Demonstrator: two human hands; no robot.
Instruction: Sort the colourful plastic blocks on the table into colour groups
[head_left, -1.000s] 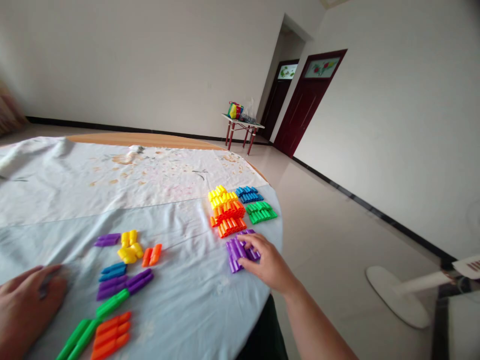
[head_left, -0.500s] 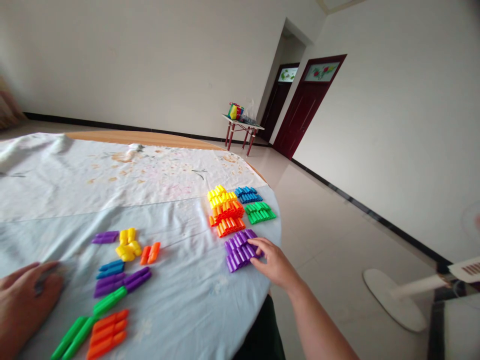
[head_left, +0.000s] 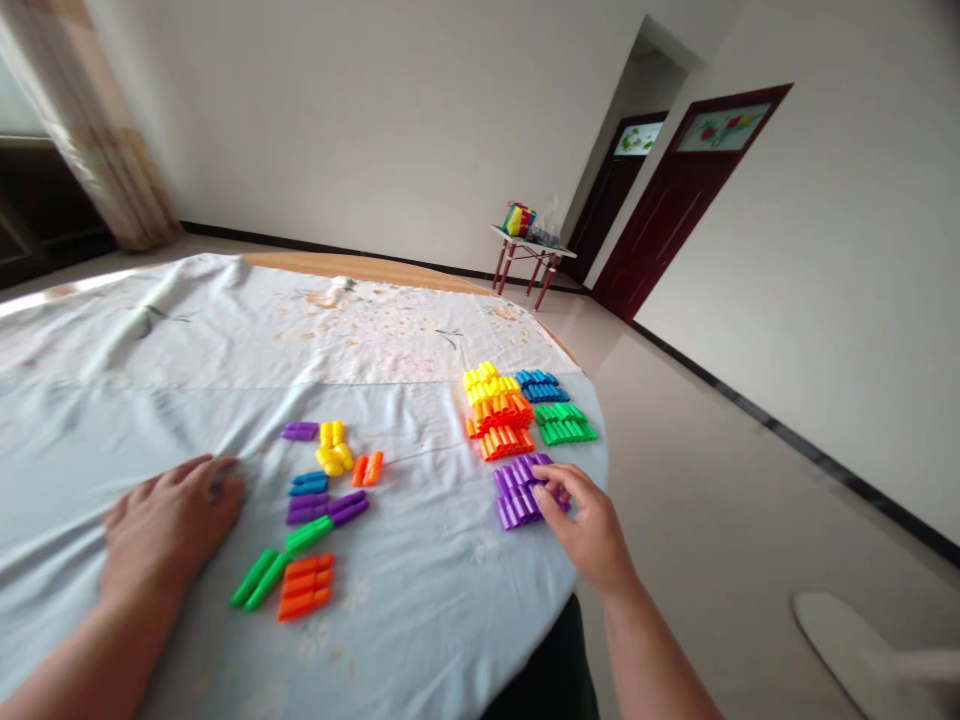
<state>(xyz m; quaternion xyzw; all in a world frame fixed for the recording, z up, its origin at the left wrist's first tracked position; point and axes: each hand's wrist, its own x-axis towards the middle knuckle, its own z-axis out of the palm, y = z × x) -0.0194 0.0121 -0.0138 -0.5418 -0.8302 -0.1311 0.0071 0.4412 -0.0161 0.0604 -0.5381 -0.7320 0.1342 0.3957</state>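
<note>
My left hand (head_left: pixel 169 520) lies palm down on the cloth with its fingers stretched out, holding nothing. To its right are loose groups of small plastic tubes: purple tubes (head_left: pixel 327 508), blue tubes (head_left: pixel 308 484), yellow tubes (head_left: pixel 334 447), green tubes (head_left: pixel 260 578) and orange tubes (head_left: pixel 307 587). Near the table's right edge, my right hand (head_left: pixel 589 520) has its thumb and bent fingers closed around the right side of a stack of purple plastic tubes (head_left: pixel 515 492). The fingers partly hide that side of the stack.
Beyond the purple stack sit stacked orange tubes (head_left: pixel 504 425), yellow tubes (head_left: pixel 486 382), blue tubes (head_left: pixel 542 386) and green tubes (head_left: pixel 565 424). A blue and floral cloth (head_left: pixel 420 580) covers the round table. A small side table (head_left: pixel 529 243) bears bags. A white fan base (head_left: pixel 840 640) stands at right.
The view has swung left, so everything appears shifted right and more of my left hand shows. My right thumb and fingers have drawn closer together at the purple stack.
</note>
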